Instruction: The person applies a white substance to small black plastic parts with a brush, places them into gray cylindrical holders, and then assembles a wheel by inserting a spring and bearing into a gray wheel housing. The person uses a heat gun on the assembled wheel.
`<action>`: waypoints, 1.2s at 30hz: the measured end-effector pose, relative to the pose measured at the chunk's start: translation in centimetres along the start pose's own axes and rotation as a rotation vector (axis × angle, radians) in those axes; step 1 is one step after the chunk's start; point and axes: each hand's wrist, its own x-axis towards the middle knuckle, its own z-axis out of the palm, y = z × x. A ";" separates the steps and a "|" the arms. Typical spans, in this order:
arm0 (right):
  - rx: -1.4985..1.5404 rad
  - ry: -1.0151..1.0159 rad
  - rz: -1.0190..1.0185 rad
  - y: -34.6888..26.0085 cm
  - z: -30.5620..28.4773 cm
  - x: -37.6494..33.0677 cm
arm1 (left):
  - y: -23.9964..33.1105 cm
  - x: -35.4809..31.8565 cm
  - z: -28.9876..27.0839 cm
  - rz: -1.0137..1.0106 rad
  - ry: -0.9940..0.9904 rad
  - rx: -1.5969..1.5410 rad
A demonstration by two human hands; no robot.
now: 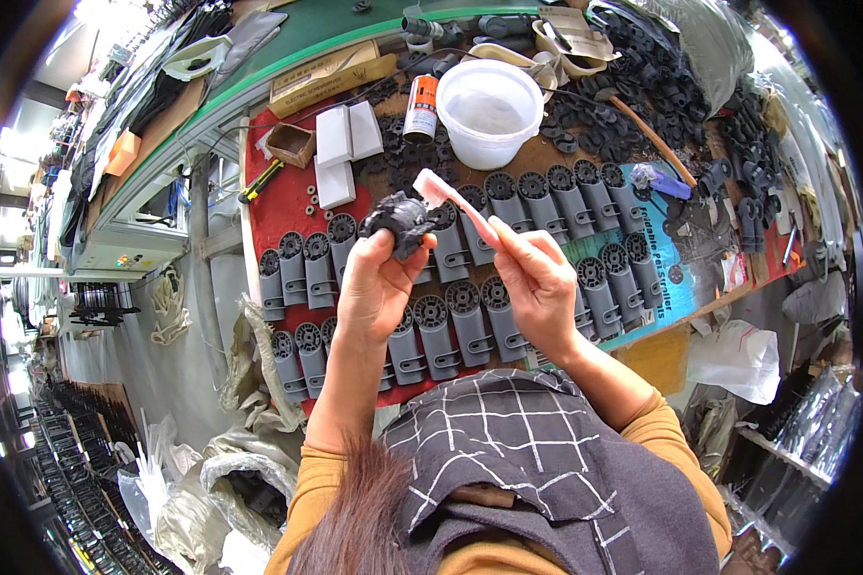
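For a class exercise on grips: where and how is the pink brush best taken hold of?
Probably by the lower handle of the pink brush, from the person's right. It slants, head up and left, close to the black part in the left hand; the slim handle slopes toward the right hand, which pinches it there.

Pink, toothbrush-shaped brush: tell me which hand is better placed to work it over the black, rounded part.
Right, most likely: the right hand grips the pink brush by its handle, brush head close to the black, rounded part, which occupies the left hand.
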 end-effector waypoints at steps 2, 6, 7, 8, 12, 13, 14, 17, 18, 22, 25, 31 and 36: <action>-0.010 -0.019 -0.061 -0.3 -0.2 -0.1 | 0.1 0.1 0.5 0.111 0.081 0.337; -0.264 0.001 -0.285 -0.5 -0.5 0.4 | 0.2 -0.4 1.1 0.330 0.202 0.848; -0.329 0.006 -0.276 -0.5 -0.6 0.6 | 0.3 -0.5 1.2 0.396 0.226 0.970; -0.385 0.012 -0.290 -0.4 -0.6 0.8 | 0.3 -0.5 1.2 0.462 0.243 1.096; -0.360 0.051 -0.304 0.0 -0.7 0.8 | 0.4 -0.7 1.3 0.479 0.305 1.203; -0.324 0.032 -0.392 0.0 -0.7 0.5 | 0.5 -0.8 1.3 0.518 0.285 1.254; -0.354 -0.016 -0.417 0.2 -0.7 0.6 | 0.4 -1.0 1.3 0.548 0.270 1.301; -0.417 0.042 -0.168 1.0 -0.2 1.1 | 0.3 -1.2 1.4 0.497 0.228 1.249; -0.291 0.054 -0.035 1.0 0.0 1.1 | 0.1 -1.1 1.4 0.464 0.210 1.145; 0.729 -0.239 0.572 0.2 1.5 0.6 | -1.0 -0.7 1.9 0.235 0.070 0.460; 0.884 -0.220 0.610 -0.4 2.8 0.5 | -1.8 -0.7 2.5 0.191 0.038 0.271; 0.361 -0.328 0.381 0.7 2.3 2.3 | 2.2 0.0 0.8 -0.101 -0.040 1.012; 0.073 -0.191 0.037 0.4 1.4 2.0 | 1.8 -0.4 -1.3 -0.074 0.046 0.301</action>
